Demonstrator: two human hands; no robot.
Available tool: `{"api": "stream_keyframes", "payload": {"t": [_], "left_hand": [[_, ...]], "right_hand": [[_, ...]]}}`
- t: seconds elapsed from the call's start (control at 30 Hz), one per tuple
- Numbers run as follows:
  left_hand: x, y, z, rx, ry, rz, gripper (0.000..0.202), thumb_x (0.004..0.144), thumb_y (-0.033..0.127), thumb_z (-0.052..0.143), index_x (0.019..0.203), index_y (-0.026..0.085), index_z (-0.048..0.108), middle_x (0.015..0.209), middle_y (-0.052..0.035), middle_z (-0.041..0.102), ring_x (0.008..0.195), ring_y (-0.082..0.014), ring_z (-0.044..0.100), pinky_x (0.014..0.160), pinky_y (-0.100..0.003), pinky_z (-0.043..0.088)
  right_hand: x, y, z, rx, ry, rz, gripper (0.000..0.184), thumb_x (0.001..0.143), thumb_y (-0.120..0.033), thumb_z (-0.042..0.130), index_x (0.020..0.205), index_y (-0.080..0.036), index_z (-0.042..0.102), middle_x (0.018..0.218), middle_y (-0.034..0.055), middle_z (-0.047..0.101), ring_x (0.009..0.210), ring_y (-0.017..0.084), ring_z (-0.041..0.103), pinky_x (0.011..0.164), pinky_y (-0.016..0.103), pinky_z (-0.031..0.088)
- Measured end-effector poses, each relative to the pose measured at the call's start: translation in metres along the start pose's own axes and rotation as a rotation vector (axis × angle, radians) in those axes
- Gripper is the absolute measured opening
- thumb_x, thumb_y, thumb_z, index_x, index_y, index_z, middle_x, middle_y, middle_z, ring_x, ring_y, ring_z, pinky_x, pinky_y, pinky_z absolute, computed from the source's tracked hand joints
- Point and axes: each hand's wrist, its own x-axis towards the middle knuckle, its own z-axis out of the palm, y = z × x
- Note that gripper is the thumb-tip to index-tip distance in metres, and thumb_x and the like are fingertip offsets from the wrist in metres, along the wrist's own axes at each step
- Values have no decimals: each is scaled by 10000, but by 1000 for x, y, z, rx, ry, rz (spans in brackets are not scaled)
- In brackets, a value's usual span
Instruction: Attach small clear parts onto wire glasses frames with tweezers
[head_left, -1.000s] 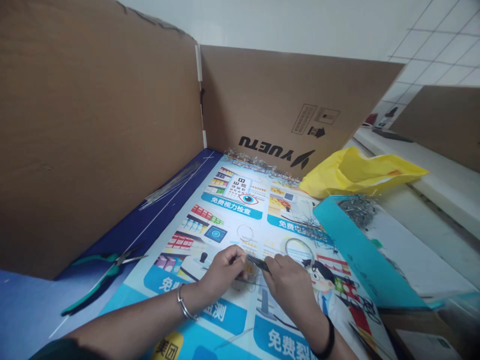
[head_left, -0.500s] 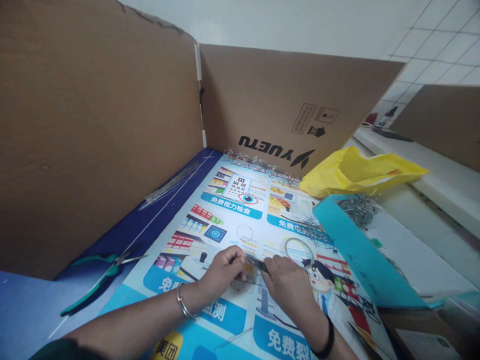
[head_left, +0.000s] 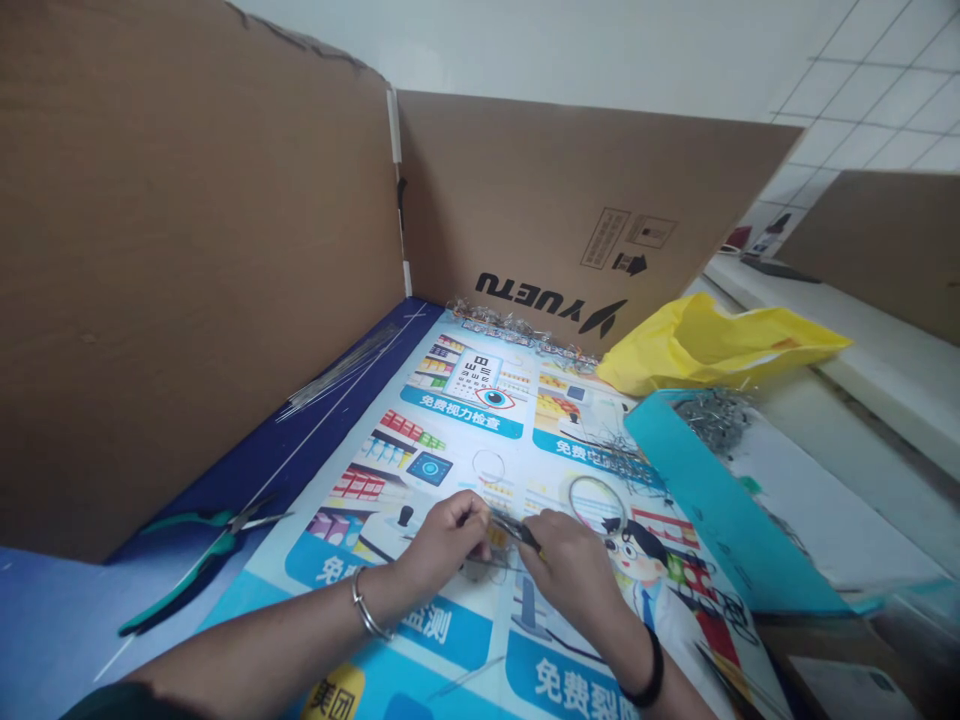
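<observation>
My left hand (head_left: 446,540) and my right hand (head_left: 574,570) meet low in the middle of the view, over a printed poster (head_left: 465,420) that covers the table. The right hand grips small dark pliers (head_left: 514,530) whose tip points left toward the left fingers. The left fingers pinch a thin piece of wire (head_left: 480,568) that is too small to make out clearly. A bangle is on my left wrist and a dark band on my right.
Teal-handled pliers (head_left: 199,555) lie at the left on the blue surface. Straight wires (head_left: 337,370) lie near the cardboard wall (head_left: 187,250). A wire ring (head_left: 596,495) rests on the poster. A teal tray (head_left: 712,500) with metal bits and a yellow bag (head_left: 712,340) sit at right.
Both hands stay together in nearly the same spot; the right hand with the pliers has shifted slightly left. Nothing else moved.
</observation>
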Motion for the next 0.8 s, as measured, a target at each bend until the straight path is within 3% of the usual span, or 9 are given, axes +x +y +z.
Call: {"api": "stream_keyframes", "payload": {"t": [0.23,0.47,0.8], "left_hand": [[3,-1,-4,-38,93,-1,131,780,278,502,690,184,489,510,36,543,507,-117,481,541,-227,372],[6,4,-5,-129,197,-15,157,761,324,543,705,181,512,492,46,526,471,-112,486,519,-224,374],[4,1,-3,-164,133,-39,182,791,349,541,726,183,505,519,40,547,494,-114,488,536,-228,386]], "right_hand": [[4,12,9,214,-10,99,253,883,-346,457,709,-187,550,705,11,576,685,149,539,607,235,342],[5,17,17,207,47,78,275,880,-340,456,654,-193,509,657,-4,545,640,134,518,581,226,337],[3,12,17,94,24,91,257,875,-339,465,689,-188,556,672,8,589,641,146,551,567,239,298]]}}
